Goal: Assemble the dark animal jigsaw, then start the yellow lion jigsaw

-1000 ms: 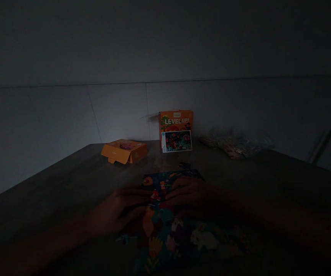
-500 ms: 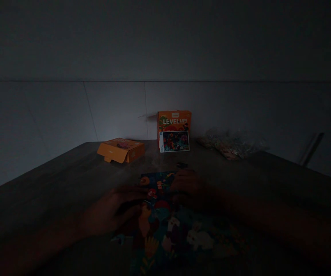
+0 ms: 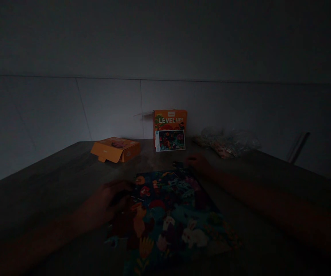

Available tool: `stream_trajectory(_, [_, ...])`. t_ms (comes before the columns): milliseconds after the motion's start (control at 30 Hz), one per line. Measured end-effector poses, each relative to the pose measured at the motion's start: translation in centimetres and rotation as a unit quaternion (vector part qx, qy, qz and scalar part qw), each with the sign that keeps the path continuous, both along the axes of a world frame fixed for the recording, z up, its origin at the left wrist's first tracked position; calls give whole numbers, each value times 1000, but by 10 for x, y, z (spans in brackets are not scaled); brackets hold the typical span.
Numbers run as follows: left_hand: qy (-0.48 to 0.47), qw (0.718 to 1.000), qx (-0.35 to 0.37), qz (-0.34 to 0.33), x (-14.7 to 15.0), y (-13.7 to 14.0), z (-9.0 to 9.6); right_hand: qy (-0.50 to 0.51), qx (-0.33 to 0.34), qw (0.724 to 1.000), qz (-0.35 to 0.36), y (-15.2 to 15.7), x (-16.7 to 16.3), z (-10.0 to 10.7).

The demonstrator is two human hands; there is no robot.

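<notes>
A colourful jigsaw puzzle (image 3: pixel 179 214), largely joined, lies on the dark table, with a white rabbit and an orange animal among its pictures. My left hand (image 3: pixel 109 201) rests at its left edge, fingers stretched and apart. Beyond the far edge, my right hand (image 3: pixel 198 163) is low over the table beside a dark loose puzzle piece (image 3: pixel 178 165); its fingers are too dim and blurred to read. Another loose piece (image 3: pixel 113 241) lies near the lower left of the puzzle.
At the back stands an orange box (image 3: pixel 171 119) marked LEVEL UP!, with a picture card (image 3: pixel 170 140) leaning on it. An open orange carton (image 3: pixel 116 148) lies to the left. Clear plastic bags (image 3: pixel 228 143) with pieces lie back right, before the pale wall (image 3: pixel 110 107).
My right hand has moved off the puzzle, away and to the right, beside the loose dark piece. My left hand has drawn back leftward to the edge. The view has shifted slightly.
</notes>
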State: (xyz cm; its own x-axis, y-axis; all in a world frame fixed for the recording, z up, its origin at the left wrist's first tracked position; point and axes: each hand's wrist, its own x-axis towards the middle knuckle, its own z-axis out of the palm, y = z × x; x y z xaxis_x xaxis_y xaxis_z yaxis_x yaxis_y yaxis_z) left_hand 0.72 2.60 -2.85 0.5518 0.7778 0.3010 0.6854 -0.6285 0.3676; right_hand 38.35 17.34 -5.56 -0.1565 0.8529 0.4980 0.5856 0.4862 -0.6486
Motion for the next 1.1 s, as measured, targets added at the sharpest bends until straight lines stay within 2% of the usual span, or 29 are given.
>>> stream_trajectory(100, [3, 999, 44, -28, 0, -4, 5, -52, -1, 997, 59, -6, -6, -3])
stream_trajectory(200, [47, 982, 91, -159, 3, -16, 19, -72, 43, 993, 81, -15, -10, 1])
stream_trajectory(267, [95, 958, 78, -259, 6, -24, 29, -81, 77, 988, 105, -26, -13, 6])
stream_trajectory(333, [123, 942, 37, -310, 9, -29, 36, -95, 103, 978, 155, -41, -18, 12])
stream_trajectory(433, [119, 941, -10, -317, 11, -29, 38, -163, 147, 936, 276, -61, -27, 22])
stream_trajectory(500, [108, 946, -16, -304, 11, -27, 37, -219, 175, 904, 323, -70, -31, 26])
stream_trajectory(533, [102, 949, -16, -299, 11, -27, 36, -239, 178, 897, 327, -72, -32, 27])
stream_trajectory(667, [85, 955, -23, -284, 11, -27, 34, -251, 149, 903, 314, -72, -32, 26])
stream_trajectory(833, [64, 960, -7, -274, 7, -27, 27, -143, 102, 941, 288, -68, -31, 22])
stream_trajectory(900, [52, 961, -1, -270, 5, -26, 25, -77, 85, 966, 233, -62, -32, 19])
stream_trajectory(967, [42, 961, 0, -273, 4, -26, 25, -1, 71, 986, 148, -53, -32, 15])
stream_trajectory(1033, [33, 957, -1, -287, 4, -26, 26, 67, 62, 994, 65, -44, -31, 13])
stream_trajectory(1100, [20, 952, -2, -305, 4, -27, 27, 99, 63, 993, 21, -37, -28, 11])
